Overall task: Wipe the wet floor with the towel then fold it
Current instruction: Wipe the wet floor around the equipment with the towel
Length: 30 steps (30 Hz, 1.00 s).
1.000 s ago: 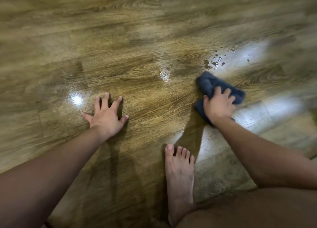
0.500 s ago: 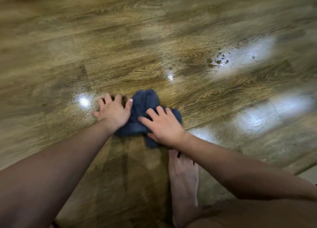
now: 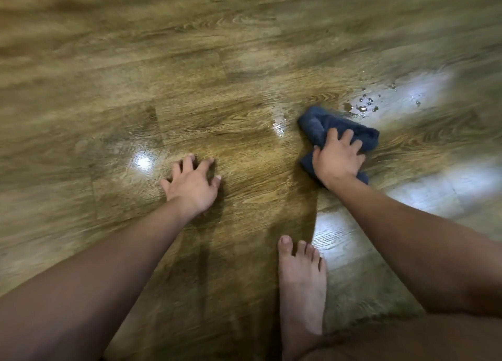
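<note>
A bunched dark blue towel (image 3: 320, 126) lies on the wood-pattern floor (image 3: 244, 75) at the right of centre. My right hand (image 3: 338, 157) presses down on it with fingers curled over the cloth. Just beyond the towel, several water droplets (image 3: 364, 107) glisten on the floor in a bright reflection. My left hand (image 3: 191, 183) rests flat on the bare floor at the left of centre, fingers spread, holding nothing. A wet sheen shows on the planks between the two hands.
My bare foot (image 3: 301, 282) stands on the floor at the bottom centre, below the towel. My knee or leg (image 3: 407, 339) fills the bottom right corner. Light glare patches sit at the left and right.
My right hand has swept the towel from beside my left hand back out to the right, toward the droplets. My left hand stays planted on the floor.
</note>
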{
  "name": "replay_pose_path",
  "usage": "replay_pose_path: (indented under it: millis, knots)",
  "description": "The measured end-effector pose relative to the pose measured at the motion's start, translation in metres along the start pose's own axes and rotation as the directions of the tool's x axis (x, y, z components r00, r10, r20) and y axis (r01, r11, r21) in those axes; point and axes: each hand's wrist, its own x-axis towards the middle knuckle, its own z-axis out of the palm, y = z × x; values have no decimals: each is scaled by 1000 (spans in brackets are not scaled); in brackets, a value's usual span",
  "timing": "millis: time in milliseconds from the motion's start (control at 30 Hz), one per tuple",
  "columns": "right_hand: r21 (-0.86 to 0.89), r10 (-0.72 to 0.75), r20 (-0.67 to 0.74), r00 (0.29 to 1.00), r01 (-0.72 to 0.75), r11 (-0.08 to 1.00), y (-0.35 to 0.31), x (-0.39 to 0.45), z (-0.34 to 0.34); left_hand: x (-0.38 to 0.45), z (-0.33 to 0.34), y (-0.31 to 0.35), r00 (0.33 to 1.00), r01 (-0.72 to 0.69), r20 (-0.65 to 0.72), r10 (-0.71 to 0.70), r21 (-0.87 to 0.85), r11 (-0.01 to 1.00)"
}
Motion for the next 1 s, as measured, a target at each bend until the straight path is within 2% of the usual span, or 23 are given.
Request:
replay_pose_path:
  millis: [67,133,200,267,333,367,400,467,533,567,633,700,733,800,867,933,1000]
  knots:
    - [-47,-131,-23,991,130,990,-22,-29,0,1,1,2,999,28,-16,-29,-55,998]
    - [-75,-335,-11,942,333,940,-46,-63,0,2,0,7,996,81,-35,-86,-133,988]
    - [-63,-555,30,831,556,829,-72,-101,4,4,-3,12,987,125,-69,-143,-222,967]
    - [-32,-750,70,657,753,657,-91,-136,8,7,-7,12,978,148,-97,-187,-311,939]
    - [-6,-873,97,479,877,481,-97,-155,11,10,-8,7,977,141,-103,-185,-338,931]
    - [0,-905,98,414,910,416,-96,-154,12,12,-8,4,981,127,-101,-167,-318,939]
    - [-1,-924,91,370,928,372,-92,-146,12,12,-7,1,985,109,-97,-142,-281,954]
    - [-30,-938,82,338,941,336,-79,-123,13,13,-5,-6,993,67,-88,-85,-189,980]
    - [-63,-918,55,392,919,388,-62,-95,13,11,-1,-14,996,19,-88,-31,-136,991]
    - [-64,-887,44,460,887,457,-53,-79,12,11,0,-18,996,-9,-93,-2,-122,992]
    - [-62,-747,42,663,748,661,-29,-44,9,9,3,-26,994,-72,-94,63,-91,993]
    - [-69,-496,24,868,496,866,1,-9,5,8,2,-32,992,-107,-73,103,-60,992]
    - [-60,-352,14,936,353,934,17,6,3,8,2,-33,992,-114,-60,111,-49,992]
    - [-23,-99,16,995,100,995,43,27,1,7,0,-34,993,-117,-35,115,-31,993]
    - [-1,68,51,996,-68,998,52,37,0,4,0,-33,993,-114,-27,114,-3,993]
    - [6,129,78,989,-130,992,39,34,0,1,1,-30,995,-97,-21,97,10,995]
    - [11,106,75,992,-107,994,15,18,-2,-2,2,-27,997,-81,-19,81,0,997]
